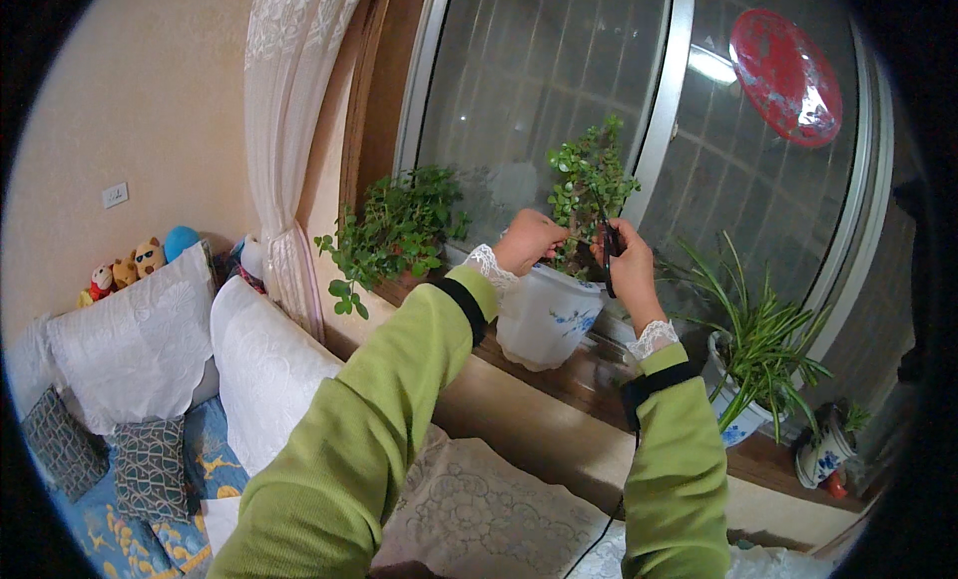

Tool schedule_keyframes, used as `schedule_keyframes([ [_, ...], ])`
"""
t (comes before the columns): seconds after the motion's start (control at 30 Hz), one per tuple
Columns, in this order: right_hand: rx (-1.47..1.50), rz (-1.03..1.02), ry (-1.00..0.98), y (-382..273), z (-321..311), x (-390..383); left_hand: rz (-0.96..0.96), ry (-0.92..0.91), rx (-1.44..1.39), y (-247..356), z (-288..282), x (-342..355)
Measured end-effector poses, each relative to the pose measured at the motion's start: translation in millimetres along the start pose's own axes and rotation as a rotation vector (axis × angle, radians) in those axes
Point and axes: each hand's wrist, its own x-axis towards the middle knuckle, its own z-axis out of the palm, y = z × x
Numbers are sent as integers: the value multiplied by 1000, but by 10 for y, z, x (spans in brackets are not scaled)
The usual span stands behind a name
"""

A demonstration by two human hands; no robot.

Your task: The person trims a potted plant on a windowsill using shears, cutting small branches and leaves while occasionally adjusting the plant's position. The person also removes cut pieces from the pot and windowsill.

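Along the brown wooden windowsill (596,387) stand four potted plants. One upright, small-leaved green plant (589,175), in a white pot painted with blue flowers (542,321), is between two hands: the left hand (529,242) pinches its lower stems, fingers narrow; the right hand (632,270) holds one pair of black scissors (610,255), blades up by the leaves. One bushy green plant (394,225) is left, two others right: one long-leaved (768,349), one small (855,417).
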Motion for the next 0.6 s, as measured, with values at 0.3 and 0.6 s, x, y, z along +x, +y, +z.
schedule_keyframes([
  [0.3,0,-26,-48,-344,83,-60,4,-108,-33,113,70,-99],
  [0.6,0,-50,-45,-454,89,-64,-71,-114,-32,180,43,-109],
])
